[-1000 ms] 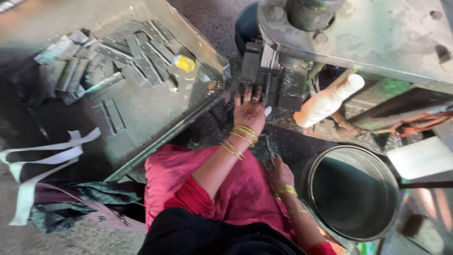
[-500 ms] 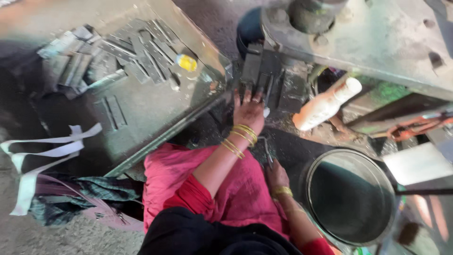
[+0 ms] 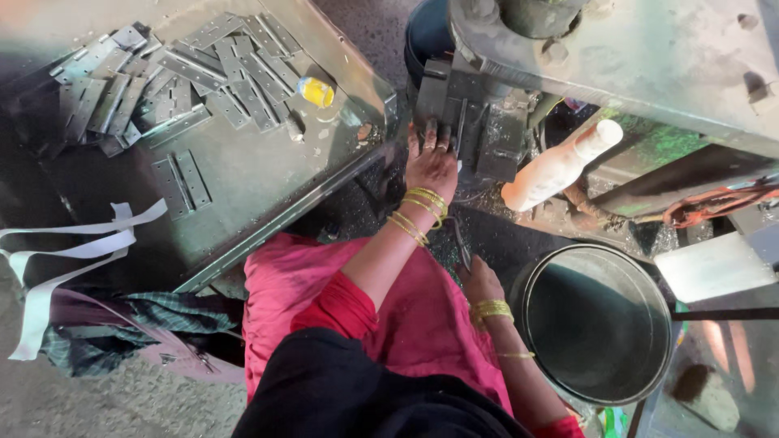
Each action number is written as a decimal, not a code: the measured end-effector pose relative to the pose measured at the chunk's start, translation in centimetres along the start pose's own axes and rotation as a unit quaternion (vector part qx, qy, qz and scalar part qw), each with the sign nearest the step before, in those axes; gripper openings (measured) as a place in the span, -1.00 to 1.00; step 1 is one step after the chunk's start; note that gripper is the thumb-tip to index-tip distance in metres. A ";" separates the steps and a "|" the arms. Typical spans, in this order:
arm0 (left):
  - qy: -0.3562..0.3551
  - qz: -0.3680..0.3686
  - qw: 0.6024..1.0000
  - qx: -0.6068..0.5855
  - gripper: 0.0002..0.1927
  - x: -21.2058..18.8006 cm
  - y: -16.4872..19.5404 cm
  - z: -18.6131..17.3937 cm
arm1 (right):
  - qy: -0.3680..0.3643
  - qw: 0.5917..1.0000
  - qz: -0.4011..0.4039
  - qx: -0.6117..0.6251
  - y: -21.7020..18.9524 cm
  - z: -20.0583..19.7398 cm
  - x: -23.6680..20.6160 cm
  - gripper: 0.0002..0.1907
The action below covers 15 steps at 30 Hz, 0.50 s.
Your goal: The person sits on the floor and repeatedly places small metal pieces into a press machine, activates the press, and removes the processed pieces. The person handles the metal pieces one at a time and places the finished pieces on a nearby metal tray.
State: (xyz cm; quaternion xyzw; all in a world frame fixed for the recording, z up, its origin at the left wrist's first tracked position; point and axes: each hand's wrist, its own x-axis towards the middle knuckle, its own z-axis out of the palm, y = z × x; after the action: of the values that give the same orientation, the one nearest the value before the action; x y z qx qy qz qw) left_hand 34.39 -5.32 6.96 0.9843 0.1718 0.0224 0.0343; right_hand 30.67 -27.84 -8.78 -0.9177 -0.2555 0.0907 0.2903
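My left hand (image 3: 431, 165), with gold bangles at the wrist, reaches forward and lies with fingers spread on the dark metal die block (image 3: 475, 134) of a grey press machine (image 3: 649, 57). My right hand (image 3: 480, 281) rests low over my pink lap, its fingers curled round the lower end of a thin dark metal strip (image 3: 460, 242). A pile of flat grey metal hinge plates (image 3: 187, 69) lies on the steel table (image 3: 268, 174) to the left.
A small yellow cap (image 3: 316, 92) sits on the table by the plates. A pale wooden handle (image 3: 560, 166) sticks out beside the press. A round steel bucket (image 3: 596, 320) stands at the right of my lap. White fabric strips (image 3: 73, 243) hang at the left.
My left hand has slid slightly further onto the die block. My right hand has risen a little. The view has shifted slightly.
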 end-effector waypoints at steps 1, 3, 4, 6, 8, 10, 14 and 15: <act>0.002 -0.004 1.000 0.005 -0.47 0.0 0.2 -0.1 | -0.027 0.999 0.027 -0.006 0.7 0.1 0.4 -0.58; 0.006 -0.024 0.997 0.078 -0.48 -0.1 0.4 -0.3 | -0.091 0.992 0.087 -0.017 1.6 0.7 0.5 -0.57; 0.007 -0.036 0.989 0.141 -0.48 -0.1 0.4 -0.3 | -0.087 0.992 0.093 -0.005 1.6 0.9 0.3 -0.58; 0.025 -0.035 0.988 0.151 -0.47 -0.1 0.3 -0.4 | -0.071 0.992 0.102 0.021 1.5 1.7 -0.3 -0.61; 0.056 -0.019 0.998 0.037 -0.44 -0.2 -0.2 -0.3 | -0.065 0.990 0.126 0.023 0.5 1.7 -0.7 -0.59; 0.006 -0.023 0.999 -0.024 -0.50 0.0 -0.7 -0.2 | -0.079 0.989 0.125 0.022 -0.5 0.8 -0.2 -0.57; 0.037 -0.008 0.999 0.019 -0.53 1.7 -0.3 0.3 | -0.109 0.987 0.117 -0.015 -1.0 -2.4 1.4 -0.57; 0.044 -0.015 0.999 0.020 -0.53 2.1 0.0 0.5 | -0.118 0.986 0.120 -0.021 -1.1 -2.5 1.2 -0.56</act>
State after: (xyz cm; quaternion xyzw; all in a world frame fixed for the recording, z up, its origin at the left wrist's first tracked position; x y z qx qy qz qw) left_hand 36.39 -4.68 6.53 0.9801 0.1883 0.0615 0.0076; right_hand 32.04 -27.62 -6.16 -0.9305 -0.1781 0.2269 0.2259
